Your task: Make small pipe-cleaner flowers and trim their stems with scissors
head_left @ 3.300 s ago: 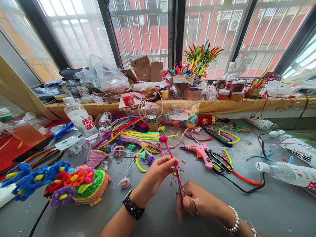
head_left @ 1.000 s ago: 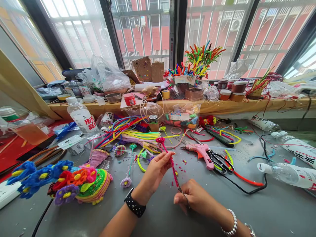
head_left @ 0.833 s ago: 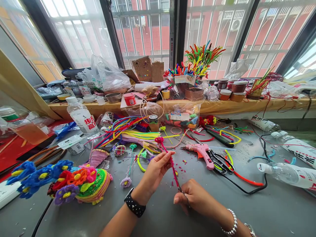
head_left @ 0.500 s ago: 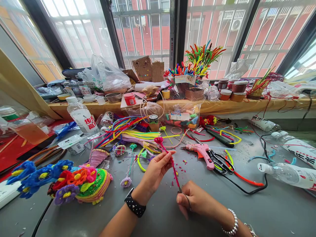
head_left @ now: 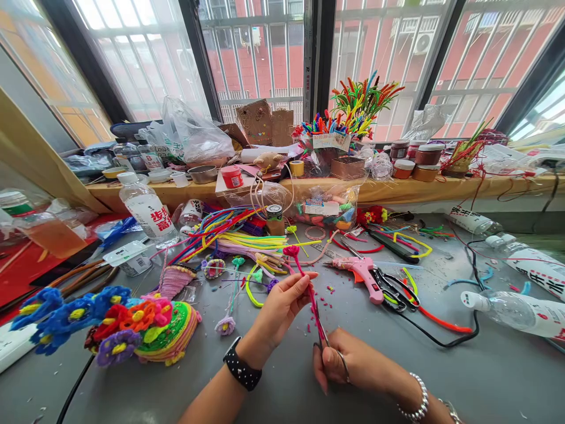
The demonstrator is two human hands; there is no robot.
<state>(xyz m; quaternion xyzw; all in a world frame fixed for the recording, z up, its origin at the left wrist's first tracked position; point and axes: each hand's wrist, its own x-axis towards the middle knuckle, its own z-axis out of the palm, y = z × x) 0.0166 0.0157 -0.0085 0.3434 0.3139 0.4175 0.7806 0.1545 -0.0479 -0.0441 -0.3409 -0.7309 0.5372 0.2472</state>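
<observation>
My left hand (head_left: 278, 309) pinches a pink pipe-cleaner flower stem (head_left: 304, 280), its curled bloom pointing up toward the window. My right hand (head_left: 348, 365) is closed on small scissors (head_left: 324, 337), whose blades sit against the lower part of the stem. Tiny pink fuzz trimmings (head_left: 329, 290) lie scattered on the grey table (head_left: 282, 388) around the hands. A black watch sits on my left wrist and a bead bracelet on my right.
A pink glue gun (head_left: 359, 272) and black scissors (head_left: 391, 292) lie just right of my hands. A pile of coloured pipe cleaners (head_left: 233, 238) lies behind, finished flowers (head_left: 128, 327) at left. Plastic bottles (head_left: 512, 309) lie at right. The windowsill (head_left: 397, 189) is crowded with craft supplies.
My right hand has turned and slid the scissors a little higher up the stem, fingers now through the handles. My left hand and the flower shifted slightly right.
</observation>
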